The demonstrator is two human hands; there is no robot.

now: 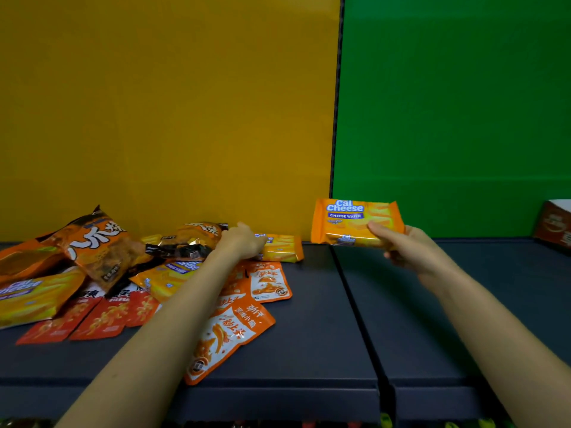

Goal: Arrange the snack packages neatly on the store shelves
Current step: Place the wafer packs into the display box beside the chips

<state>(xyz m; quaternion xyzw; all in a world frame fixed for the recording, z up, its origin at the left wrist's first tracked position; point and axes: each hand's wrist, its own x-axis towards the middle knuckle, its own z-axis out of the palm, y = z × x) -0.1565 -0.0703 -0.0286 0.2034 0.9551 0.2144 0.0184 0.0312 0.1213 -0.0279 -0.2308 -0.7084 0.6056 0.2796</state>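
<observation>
Far left, on the dark shelf against the yellow back panel: a loose heap of snack packages. Includes a flat Cal Cheese pack at the edge, a big orange-and-black chip bag leaning over it, and red sachets spread in front. Further right, a second chip bag on top of another Cal Cheese pack. Next, the left hand, knuckles up, fingers bent down over the left end of a rear Cal Cheese pack lying by the back panel; cannot tell whether gripping it or only touching. Under the forearm, orange-and-white sachets, overlapping, one reaching the shelf's front edge. Right of the panel seam, the right hand grasping a Cal Cheese wafer pack, thumb on its front, label facing out, held clear above the shelf. Behind, the green back panel. Far right, a brown carton, partly cut off.
</observation>
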